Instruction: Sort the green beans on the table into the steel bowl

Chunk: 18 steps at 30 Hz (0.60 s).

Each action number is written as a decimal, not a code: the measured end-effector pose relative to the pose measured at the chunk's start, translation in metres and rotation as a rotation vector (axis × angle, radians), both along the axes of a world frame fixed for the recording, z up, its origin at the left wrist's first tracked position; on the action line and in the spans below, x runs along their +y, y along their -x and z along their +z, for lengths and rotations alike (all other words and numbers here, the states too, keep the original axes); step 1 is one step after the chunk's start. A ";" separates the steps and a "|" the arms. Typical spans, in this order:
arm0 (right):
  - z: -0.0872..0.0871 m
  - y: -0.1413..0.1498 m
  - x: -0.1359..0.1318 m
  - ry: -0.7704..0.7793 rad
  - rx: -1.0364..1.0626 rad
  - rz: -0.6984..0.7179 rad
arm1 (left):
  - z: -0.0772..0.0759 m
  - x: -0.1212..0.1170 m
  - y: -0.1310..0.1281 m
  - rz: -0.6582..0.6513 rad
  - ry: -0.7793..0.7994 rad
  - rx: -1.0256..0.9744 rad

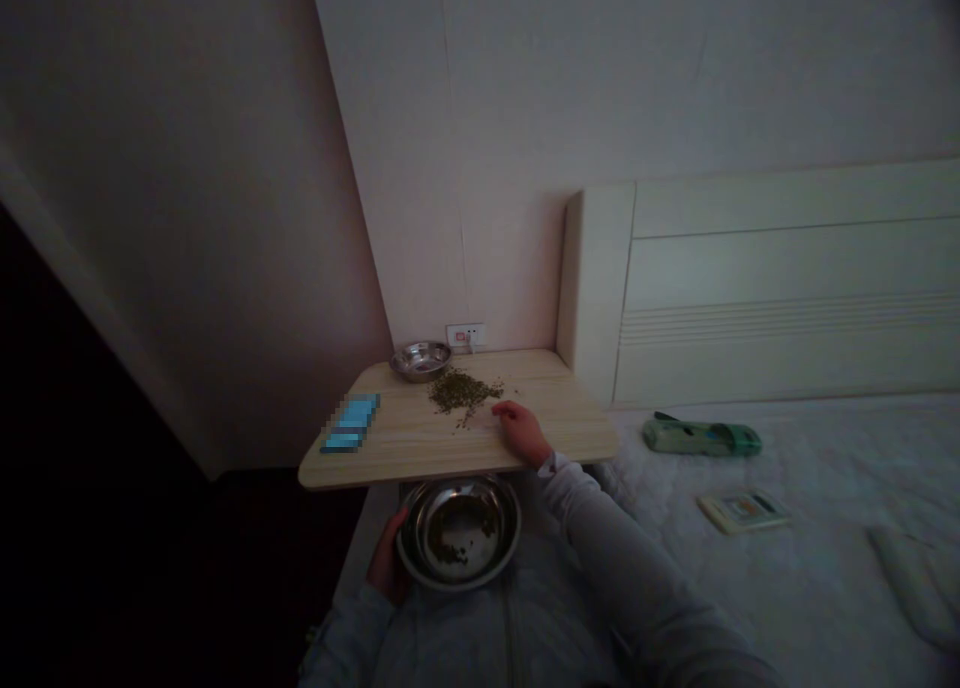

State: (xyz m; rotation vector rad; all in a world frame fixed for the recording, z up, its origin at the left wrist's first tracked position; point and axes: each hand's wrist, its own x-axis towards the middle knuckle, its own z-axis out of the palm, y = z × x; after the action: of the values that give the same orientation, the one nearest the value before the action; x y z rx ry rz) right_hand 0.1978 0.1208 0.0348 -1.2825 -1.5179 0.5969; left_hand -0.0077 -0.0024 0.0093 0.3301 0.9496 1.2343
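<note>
My left hand [388, 560] grips the left rim of a steel bowl [459, 531] held just below the front edge of a small wooden table [420, 443]. A few small greenish bits lie in the bowl. My right hand [519, 431] rests on the tabletop with fingers curled, right beside a pile of small green-brown seeds or beans [460, 392]. Whether the fingers hold any bits is too dim to tell.
A second, smaller steel bowl [420, 360] stands at the table's back edge near a wall socket [465, 335]. A blue blurred object [351, 424] lies on the table's left. On the bed to the right lie a green case [701, 437] and a small card-like box [742, 510].
</note>
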 end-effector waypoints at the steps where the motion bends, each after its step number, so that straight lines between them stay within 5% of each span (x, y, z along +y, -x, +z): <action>1: 0.000 0.000 0.000 0.003 -0.003 0.001 | 0.000 0.000 0.000 -0.002 0.004 -0.004; 18: 0.001 -0.001 0.000 0.005 0.017 0.035 | 0.005 -0.001 -0.002 0.011 0.000 0.011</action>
State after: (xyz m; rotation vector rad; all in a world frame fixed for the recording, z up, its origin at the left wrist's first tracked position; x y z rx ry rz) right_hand 0.1984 0.1208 0.0356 -1.2545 -1.5283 0.6328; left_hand -0.0055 -0.0037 0.0148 0.3316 0.9619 1.2440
